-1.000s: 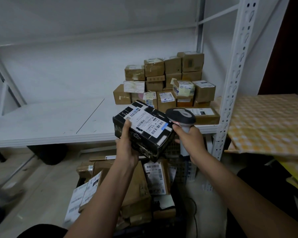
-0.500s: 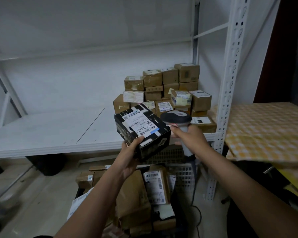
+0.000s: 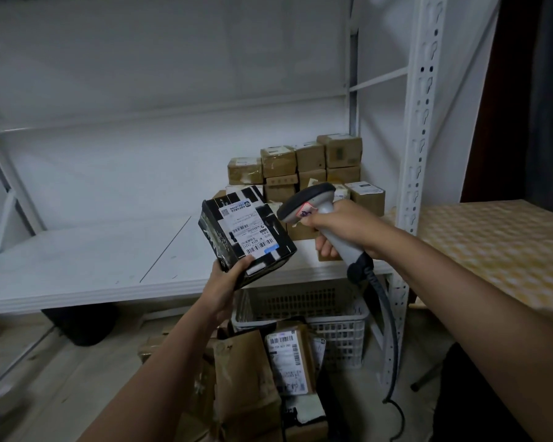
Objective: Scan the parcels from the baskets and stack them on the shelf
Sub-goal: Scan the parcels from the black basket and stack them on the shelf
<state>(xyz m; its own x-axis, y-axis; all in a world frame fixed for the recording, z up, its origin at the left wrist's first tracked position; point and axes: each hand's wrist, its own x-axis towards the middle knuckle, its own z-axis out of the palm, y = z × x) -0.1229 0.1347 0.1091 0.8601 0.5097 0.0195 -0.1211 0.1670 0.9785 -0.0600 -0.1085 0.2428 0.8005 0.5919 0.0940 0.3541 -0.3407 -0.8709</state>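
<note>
— While gripped from below by left hand (image 3: 225, 283), black parcel (image 3: 246, 232) tilted label-up over shelf (image 3: 93, 266) edge?
— Yes; scanner (image 3: 316, 215), clasped in right hand (image 3: 339, 229), just beside, head aimed left toward label. Stack (image 3: 300, 173) behind.

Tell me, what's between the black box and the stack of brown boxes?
In the head view, the scanner head, held by the right hand, sits between the black box and the brown boxes.

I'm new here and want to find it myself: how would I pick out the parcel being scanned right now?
Look at the white shelf with brown boxes stacked at its right end. Just before them, the left hand holds up a black box; it alone is black.
</note>
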